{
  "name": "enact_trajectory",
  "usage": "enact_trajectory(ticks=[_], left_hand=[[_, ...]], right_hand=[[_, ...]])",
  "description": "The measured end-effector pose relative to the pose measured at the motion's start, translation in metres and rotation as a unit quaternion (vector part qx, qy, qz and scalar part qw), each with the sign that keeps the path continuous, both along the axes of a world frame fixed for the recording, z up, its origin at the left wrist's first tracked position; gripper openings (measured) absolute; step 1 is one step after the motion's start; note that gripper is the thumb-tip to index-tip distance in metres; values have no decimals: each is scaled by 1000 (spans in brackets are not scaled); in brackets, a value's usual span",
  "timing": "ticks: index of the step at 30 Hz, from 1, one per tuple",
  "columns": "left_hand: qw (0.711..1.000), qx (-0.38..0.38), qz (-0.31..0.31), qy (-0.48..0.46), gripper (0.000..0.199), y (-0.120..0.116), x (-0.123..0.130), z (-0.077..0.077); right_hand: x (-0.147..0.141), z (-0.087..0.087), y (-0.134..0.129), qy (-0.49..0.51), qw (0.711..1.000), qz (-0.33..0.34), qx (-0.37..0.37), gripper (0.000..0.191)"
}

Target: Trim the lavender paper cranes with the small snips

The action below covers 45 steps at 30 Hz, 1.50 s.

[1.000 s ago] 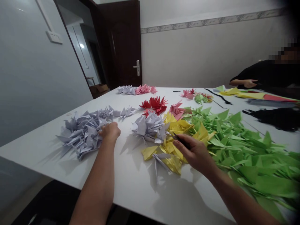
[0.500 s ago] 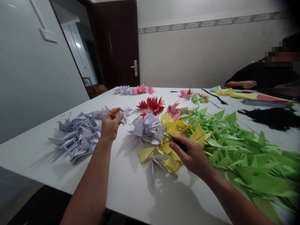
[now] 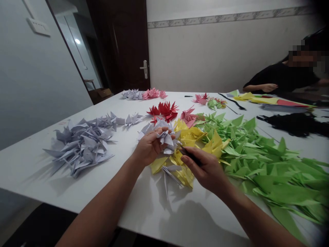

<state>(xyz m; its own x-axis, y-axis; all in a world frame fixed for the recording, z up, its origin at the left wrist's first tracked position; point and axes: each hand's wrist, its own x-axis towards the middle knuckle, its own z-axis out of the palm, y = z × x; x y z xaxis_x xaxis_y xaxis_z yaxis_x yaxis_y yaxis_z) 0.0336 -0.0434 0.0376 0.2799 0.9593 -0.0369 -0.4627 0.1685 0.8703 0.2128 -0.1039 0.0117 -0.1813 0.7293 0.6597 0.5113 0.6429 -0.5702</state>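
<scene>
Pale paper piece (image 3: pixel 165 138): as it rests in the left hand (image 3: pixel 149 148), I see a small grey-white fold, crisply creased, its points jutting past the fingers; it sits over the pale cluster (image 3: pixel 147 129), near the middle of my feed.
Left hand: half curled, palm turned partly upward, thumb and fingers gathered around the pale paper piece.
Right hand (image 3: pixel 208 168): wrapped firmly round a dark slim tool (image 3: pixel 190 155) whose tip lies near the left hand; the grip covers most of it, so it may be tweezers or a small blade, and I can't say which.
Around the hands: yellow pieces (image 3: pixel 190 138) lie beneath and between them, a splayed pale piece (image 3: pixel 171 170) sits at their near side, and a green heap (image 3: pixel 267 164) spreads away to my right.
Left side: a grey-white pile (image 3: pixel 84 141), well apart from both hands.
Worktop (image 3: pixel 144 202): white, with soft arm shadows; a red cluster (image 3: pixel 164 111) and a pink piece (image 3: pixel 189 117) sit further back.
Far right: stacked coloured sheets (image 3: pixel 280 101), a black stringy tangle (image 3: pixel 295 124), and a person in a dark top (image 3: pixel 281 77).
Room: an open dark brown door (image 3: pixel 122 44) and a light wall (image 3: pixel 203 55) with a patterned border (image 3: pixel 221 18).
</scene>
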Motion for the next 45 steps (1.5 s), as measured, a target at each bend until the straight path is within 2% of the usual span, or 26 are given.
enact_trajectory(ticks=[6,12,16,28,37,45], left_hand=[[996,3,-84,38,24,-5,2,1],[990,-25,-138,15,27,-6,4,-2],[985,-17,-174,-8,33,-4,2,-5],[986,8,-161,33,17,-7,5,-8],[983,28,-178,41,28,-4,4,-11],[979,47,-193,38,26,-1,2,-15]], right_hand=[[3,3,1,-4,1000,-5,8,20],[6,-1,6,-47,999,-7,8,20],[8,-3,8,-77,997,-8,12,20],[10,-2,10,-107,994,-12,30,15],[12,-6,14,-145,987,-27,69,13],[12,-7,15,-149,987,-24,47,17]])
